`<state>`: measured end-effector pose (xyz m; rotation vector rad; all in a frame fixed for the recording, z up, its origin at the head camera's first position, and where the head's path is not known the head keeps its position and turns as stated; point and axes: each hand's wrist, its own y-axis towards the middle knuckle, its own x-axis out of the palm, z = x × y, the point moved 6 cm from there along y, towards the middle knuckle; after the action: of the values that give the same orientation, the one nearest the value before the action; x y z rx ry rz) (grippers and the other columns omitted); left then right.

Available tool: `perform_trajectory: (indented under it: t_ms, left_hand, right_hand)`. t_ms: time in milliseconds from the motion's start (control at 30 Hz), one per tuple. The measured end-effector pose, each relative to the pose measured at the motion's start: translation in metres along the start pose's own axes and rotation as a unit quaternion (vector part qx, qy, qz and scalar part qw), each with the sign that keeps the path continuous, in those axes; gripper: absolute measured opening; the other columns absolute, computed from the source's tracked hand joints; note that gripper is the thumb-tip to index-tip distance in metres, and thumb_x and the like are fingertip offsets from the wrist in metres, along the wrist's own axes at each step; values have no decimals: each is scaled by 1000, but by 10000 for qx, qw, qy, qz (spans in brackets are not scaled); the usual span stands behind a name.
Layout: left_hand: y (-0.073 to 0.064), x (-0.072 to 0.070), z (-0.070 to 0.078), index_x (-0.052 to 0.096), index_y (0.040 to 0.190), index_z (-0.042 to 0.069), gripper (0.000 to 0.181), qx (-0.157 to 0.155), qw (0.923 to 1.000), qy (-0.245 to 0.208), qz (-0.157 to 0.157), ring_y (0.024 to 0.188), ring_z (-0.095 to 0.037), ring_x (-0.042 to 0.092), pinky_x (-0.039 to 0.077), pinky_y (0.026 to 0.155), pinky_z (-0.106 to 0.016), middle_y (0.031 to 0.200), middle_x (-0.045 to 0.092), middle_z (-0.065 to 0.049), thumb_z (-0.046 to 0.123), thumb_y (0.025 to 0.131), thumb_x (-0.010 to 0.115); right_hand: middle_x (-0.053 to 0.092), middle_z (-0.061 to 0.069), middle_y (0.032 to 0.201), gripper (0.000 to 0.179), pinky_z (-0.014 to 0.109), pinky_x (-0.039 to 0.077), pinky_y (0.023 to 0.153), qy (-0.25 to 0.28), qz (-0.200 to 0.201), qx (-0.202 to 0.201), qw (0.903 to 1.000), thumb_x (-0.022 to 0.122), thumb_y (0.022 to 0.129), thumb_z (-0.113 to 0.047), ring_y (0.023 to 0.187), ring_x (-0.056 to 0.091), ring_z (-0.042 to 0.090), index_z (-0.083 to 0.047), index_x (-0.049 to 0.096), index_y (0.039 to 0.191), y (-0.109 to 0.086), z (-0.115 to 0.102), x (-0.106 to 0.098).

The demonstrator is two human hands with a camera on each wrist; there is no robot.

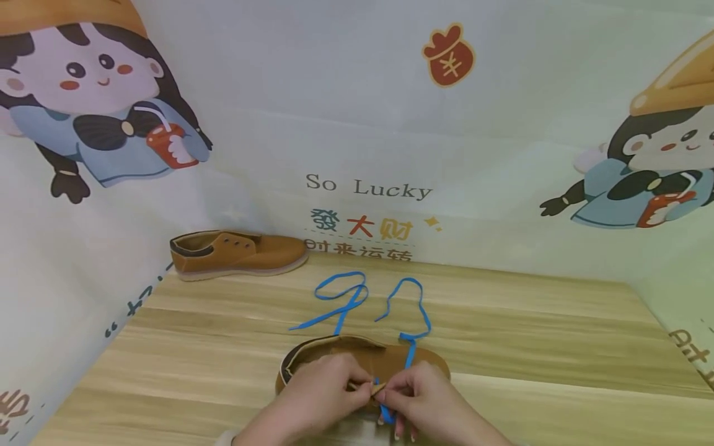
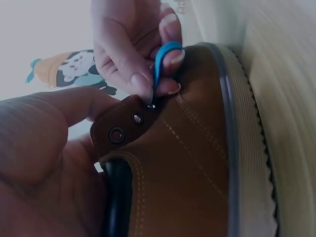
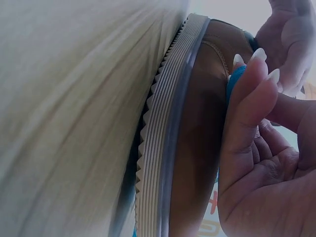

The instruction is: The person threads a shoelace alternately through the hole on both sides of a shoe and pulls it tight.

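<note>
Left hand [image 1: 331,387] pinches brown shoe [image 2: 182,143]'s eyelet flap [image 2: 127,127], right hand [image 1: 421,393] pinches blue shoelace [image 2: 158,64]; flap flexing could make lacing slip.

bare left hand [image 1: 331,387], bare right hand [image 1: 429,393] too, just a sliver of pale sleeve [image 1: 225,439] on the left arm [image 1: 268,424], down toward the near edge of the desk [image 1: 558,334], pretty long fingernails [image 3: 259,54] on the right, kinda tapered, sticking out past the skin
</note>
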<state>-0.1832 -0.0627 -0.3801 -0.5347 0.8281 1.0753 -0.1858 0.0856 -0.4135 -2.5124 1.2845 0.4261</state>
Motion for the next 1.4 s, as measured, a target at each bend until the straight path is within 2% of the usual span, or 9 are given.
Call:
perform_trajectory:
  t_ms: [167,333,533,633,733,867,1000,1167,1400]
  left_hand:
    - [6,2,-4,82,93,30,11,-213,9965,-743,-321,78,2,53,43,62,-24,98,76,13,32,88,73]
    - [13,3,0,83,82,29,10,-89,9935,-1078,-352,72,4,55,44,60,-21,86,76,16,29,88,75]
    - [20,3,9,81,73,28,12,-163,9960,-856,-181,60,2,50,39,52,-21,71,73,17,26,84,79]
    - [20,2,11,79,71,26,13,-268,9974,-670,15,60,1,50,40,52,-22,71,70,17,27,84,79]
    - [20,1,12,77,73,25,15,-315,9978,-560,155,63,0,51,42,55,-23,73,69,17,30,87,77]
    - [18,-1,12,74,75,25,18,-322,9980,-513,201,61,-1,49,40,55,-22,70,63,16,33,92,74]
    - [18,-2,11,73,79,23,18,-338,9960,-801,207,61,-3,48,39,55,-21,71,63,13,33,95,70]
    - [23,-8,6,73,84,16,19,-430,9896,-1359,192,66,-7,51,41,57,-22,78,66,7,28,98,66]
    - [30,-17,11,72,85,13,20,-400,9880,-1486,160,66,-9,50,41,58,-22,75,64,5,27,98,66]
  right_hand:
    - [68,17,63,28,17,43,41,45,64,55,10000,65,98,-22,46,55,4,-4,75,78,-2,2,-1]
    - [69,15,62,28,17,44,42,17,111,127,9999,68,97,-24,47,57,5,-4,76,78,-5,3,-6]
    - [71,14,62,27,21,50,44,-85,-28,31,10000,70,95,-24,51,63,6,-3,78,81,-9,1,-12]
    - [74,13,69,24,26,53,45,-67,-133,-52,9999,70,96,-25,55,66,9,-5,78,85,-10,-2,-20]
    - [75,12,77,24,28,53,45,-99,-9,-146,9998,68,97,-28,57,67,10,-7,77,89,-11,-6,-33]
    - [74,8,78,27,26,50,46,-436,407,-189,9980,66,98,-33,56,65,10,-9,76,91,-13,-9,-55]
    - [73,5,80,26,26,50,47,-912,691,-257,9931,65,99,-34,59,65,10,-11,76,96,-16,-12,-74]
    - [73,2,83,24,26,52,49,-1348,691,-366,9878,65,99,-31,60,65,7,-10,77,101,-17,-14,-84]
    - [74,-3,83,20,21,52,58,-1807,614,-483,9804,66,98,-26,62,62,1,-9,77,98,-16,-13,-86]
